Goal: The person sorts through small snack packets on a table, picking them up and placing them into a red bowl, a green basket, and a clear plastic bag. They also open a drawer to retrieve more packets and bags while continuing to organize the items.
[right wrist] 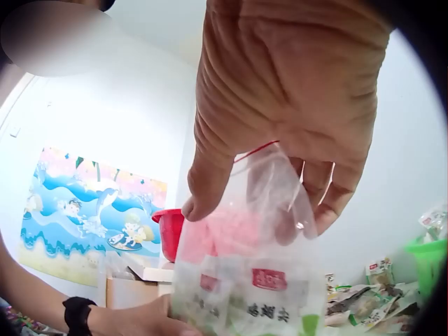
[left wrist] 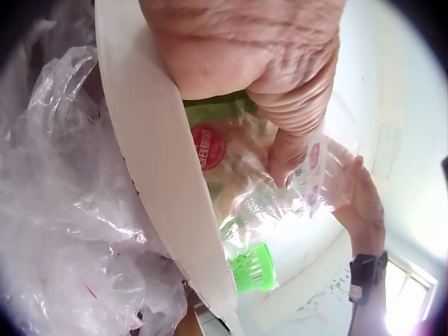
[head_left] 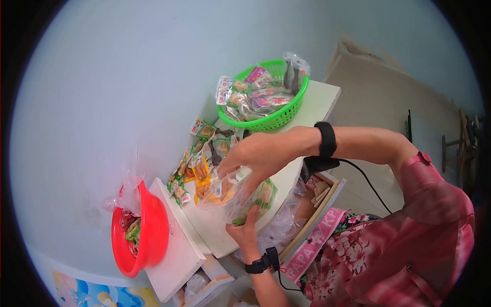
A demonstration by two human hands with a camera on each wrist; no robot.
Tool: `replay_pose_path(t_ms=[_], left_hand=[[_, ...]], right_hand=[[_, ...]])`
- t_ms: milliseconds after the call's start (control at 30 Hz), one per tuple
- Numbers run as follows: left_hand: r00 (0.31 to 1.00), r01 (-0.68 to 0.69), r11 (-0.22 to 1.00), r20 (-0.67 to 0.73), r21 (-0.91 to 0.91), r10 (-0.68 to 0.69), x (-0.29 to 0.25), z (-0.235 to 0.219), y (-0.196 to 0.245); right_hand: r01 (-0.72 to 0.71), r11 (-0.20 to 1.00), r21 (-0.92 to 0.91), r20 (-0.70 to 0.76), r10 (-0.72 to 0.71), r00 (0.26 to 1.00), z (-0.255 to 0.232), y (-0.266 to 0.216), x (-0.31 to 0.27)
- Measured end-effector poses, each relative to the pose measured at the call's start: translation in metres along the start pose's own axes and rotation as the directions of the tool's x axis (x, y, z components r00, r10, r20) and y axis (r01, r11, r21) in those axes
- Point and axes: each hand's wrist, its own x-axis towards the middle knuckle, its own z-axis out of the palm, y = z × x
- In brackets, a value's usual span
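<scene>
A clear plastic bag [head_left: 225, 190] with a red line at its mouth, holding white-and-green snack packets [right wrist: 269, 290], stands between both hands over the table. My left hand [head_left: 245, 231] grips the bag low down at the table's near edge, its thumb [left wrist: 288, 157] pressed on the plastic. From above, my right hand [head_left: 266, 152] holds the bag's mouth, thumb on one side and curled fingers on the other, some showing through the plastic. Beyond the bag, loose snack packets [head_left: 198, 130] in green, white and yellow lie heaped on the table [head_left: 217, 238].
A green basket [head_left: 279, 122] full of packets stands at the table's right end. On the left, a red basin [head_left: 156, 230] holds more packets and a plastic bag. Below the near edge, an open drawer [head_left: 307, 230] contains clear plastic and cardboard. The wall rises behind the table.
</scene>
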Motion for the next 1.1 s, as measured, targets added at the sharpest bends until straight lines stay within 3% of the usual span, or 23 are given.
replay_pose_path(t_ms=[67, 167, 267, 367, 500, 600, 700, 767, 867, 967, 1100], left_hand=[[1.000, 0.005, 1.000, -0.013, -0.006, -0.005, 0.000, -0.001, -0.006], [1.000, 0.024, 0.999, -0.004, -0.023, -0.024, -0.002, -0.001, -0.002], [0.999, 0.035, 0.999, 0.015, -0.042, -0.034, -0.002, 0.001, 0.002], [0.999, 0.030, 0.999, 0.015, -0.025, -0.030, -0.004, 0.000, 0.003], [0.999, 0.020, 0.999, 0.049, -0.040, -0.018, -0.002, -0.005, 0.008], [0.993, -0.106, 0.980, 0.026, -0.167, 0.112, 0.003, -0.003, 0.020], [0.993, -0.095, 0.986, 0.057, -0.137, 0.104, 0.011, -0.003, 0.049], [0.996, -0.078, 0.997, 0.042, -0.015, 0.079, 0.017, -0.005, 0.053], [0.996, -0.089, 0.993, 0.027, 0.080, 0.087, 0.022, -0.011, 0.035], [0.998, -0.057, 0.997, -0.022, 0.047, 0.058, 0.021, -0.006, 0.034], [0.999, -0.024, 1.000, -0.039, -0.009, 0.023, 0.016, 0.000, 0.044]], right_hand=[[-0.012, 1.000, -0.001, 0.056, 0.012, 0.998, 0.001, -0.008, 0.008], [-0.166, 0.983, -0.078, 0.212, 0.179, 0.961, -0.005, -0.027, 0.022], [-0.091, 0.996, -0.002, 0.206, 0.089, 0.974, -0.007, -0.027, 0.029], [0.214, 0.970, 0.113, 0.037, -0.220, 0.975, 0.013, -0.014, 0.029], [0.167, 0.967, 0.191, 0.115, -0.191, 0.975, 0.003, -0.021, 0.031], [0.186, 0.967, 0.176, 0.101, -0.205, 0.973, 0.003, -0.014, 0.034], [0.194, 0.964, 0.181, 0.103, -0.214, 0.971, -0.003, -0.016, 0.039], [0.211, 0.962, 0.173, 0.094, -0.230, 0.969, -0.007, -0.019, 0.041], [0.164, 0.956, 0.243, 0.090, -0.191, 0.977, -0.004, -0.019, 0.040], [0.102, 0.982, 0.160, 0.117, -0.122, 0.986, -0.009, -0.013, 0.035], [0.097, 0.915, 0.392, -0.071, -0.076, 0.995, -0.003, 0.006, 0.011]])
